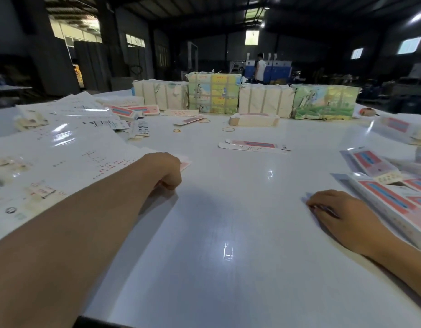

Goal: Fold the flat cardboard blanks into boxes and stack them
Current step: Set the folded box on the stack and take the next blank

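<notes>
1. Cardboard blank (184, 164), pink-printed, lies on the white table (228, 221) at the edge of the glossy printed sheets (62, 157); only its corner shows past the left hand (165, 170).
2. Left hand is reached out over that blank with fingers curled under; whether they actually pinch the card is hidden by the knuckles, so the grasp cannot be confirmed.
3. Right hand (339, 210) rests on the table near the right edge, fingers loosely extended and holding nothing, just beside the folded boxes (394, 200) lying there.
4. Judgement: the step in hand is picking up a fresh blank. Recommended practice: lift one blank only, bring it to the bare middle of the table, and let the idle right hand take the opposite edge before squaring it open along the creases.
5. Further out, a single flat blank (253, 146) lies apart mid-table, with rubber bands (228, 129) beyond it.
6. Along the far edge stand wrapped bundles (214, 94), and a person (260, 67) stands in the dim hall behind.
</notes>
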